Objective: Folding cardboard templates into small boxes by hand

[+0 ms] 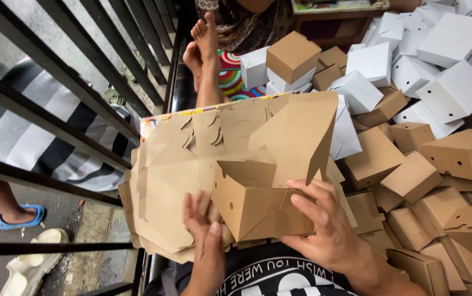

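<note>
A half-folded brown cardboard box (258, 192) with its lid flap raised sits in front of me. My right hand (326, 230) grips its right side, thumb pressed on the front panel. My left hand (205, 235) holds the box's lower left corner, fingers against the stack of flat brown box blanks (175, 164) lying under it on my lap.
A heap of folded brown boxes (439, 192) and white boxes (444, 60) fills the right side. Another person's bare feet (203, 49) rest beyond the stack. Black metal bars (55, 126) run along the left, with a person in striped cloth (33, 137) and a blue sandal (13, 219) behind them.
</note>
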